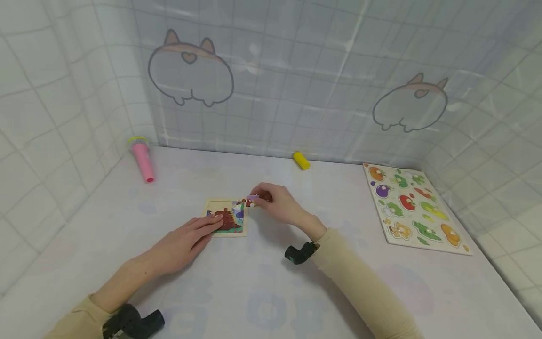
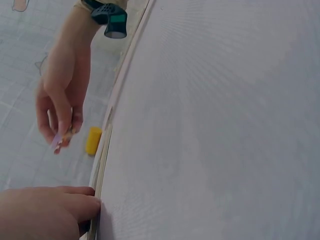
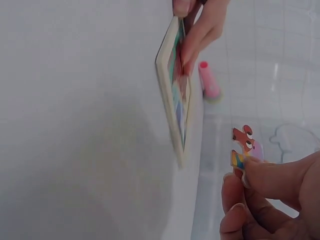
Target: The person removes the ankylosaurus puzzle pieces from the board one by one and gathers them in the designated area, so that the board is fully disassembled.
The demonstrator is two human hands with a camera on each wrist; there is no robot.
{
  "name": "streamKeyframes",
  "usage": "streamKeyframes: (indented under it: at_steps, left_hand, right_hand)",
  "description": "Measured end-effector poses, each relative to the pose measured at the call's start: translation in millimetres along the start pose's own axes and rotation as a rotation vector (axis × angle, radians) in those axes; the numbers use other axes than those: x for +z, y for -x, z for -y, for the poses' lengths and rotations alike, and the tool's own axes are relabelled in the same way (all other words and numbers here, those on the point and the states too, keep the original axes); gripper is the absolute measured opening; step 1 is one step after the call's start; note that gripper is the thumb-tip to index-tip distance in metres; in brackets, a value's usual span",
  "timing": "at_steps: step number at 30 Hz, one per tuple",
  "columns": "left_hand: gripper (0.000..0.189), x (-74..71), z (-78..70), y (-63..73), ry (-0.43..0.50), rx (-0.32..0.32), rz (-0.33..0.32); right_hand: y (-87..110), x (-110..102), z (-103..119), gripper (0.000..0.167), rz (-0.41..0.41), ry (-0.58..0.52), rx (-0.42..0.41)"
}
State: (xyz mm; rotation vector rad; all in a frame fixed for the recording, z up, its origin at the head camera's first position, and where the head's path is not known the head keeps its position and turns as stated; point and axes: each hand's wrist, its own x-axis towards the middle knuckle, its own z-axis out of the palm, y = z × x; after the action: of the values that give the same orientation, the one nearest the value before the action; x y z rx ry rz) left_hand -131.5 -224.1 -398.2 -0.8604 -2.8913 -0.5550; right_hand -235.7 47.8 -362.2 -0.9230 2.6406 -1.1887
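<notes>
A small wooden jigsaw tray [image 1: 233,234] lies on the table, holding a picture of a brown spiky animal. My left hand [image 1: 186,242] rests on its left part, with extended fingers over the picture that hide some of it. Just past the tray's upper right corner, my right hand [image 1: 281,205] pinches a jigsaw piece [image 3: 242,137] between thumb and fingers. Brown, purple, yellow and blue show on that piece, along with cartoon eyes. In the right wrist view it is held up apart from the tray.
A pink toy microphone [image 1: 144,162] lies at the back left. Near the back wall is a yellow cylinder [image 1: 301,161]. A vegetable peg puzzle board [image 1: 417,207] occupies the right side. Tile-patterned walls [image 1: 271,84] enclose the back and sides.
</notes>
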Motion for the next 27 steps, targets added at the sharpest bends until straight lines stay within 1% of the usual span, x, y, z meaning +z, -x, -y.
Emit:
streamKeyframes:
  at_steps: [6,11,15,19,27]
  left_hand:
    - [0.045,1.8,0.6,-0.8,-0.003,0.003,0.003]
    - [0.045,3.0,1.6,0.0,-0.008,0.002,-0.007]
    - [0.045,3.0,2.0,0.7,-0.011,0.004,-0.008]
    - [0.045,1.8,1.9,2.6,-0.019,0.001,-0.010]
    - [0.046,2.1,2.1,0.7,-0.020,0.010,-0.004]
  right_hand:
    - [24.9,-25,-22,0.016,-0.043,-0.030,0.064]
    - [40.2,-41,-40,0.015,-0.076,-0.006,0.097]
    - [50.1,-48,-54,0.015,-0.108,0.029,0.122]
    - [54.0,-52,-64,0.017,-0.122,0.037,0.150]
    - [56.8,-56,-68,0.017,-0.127,0.063,0.216]
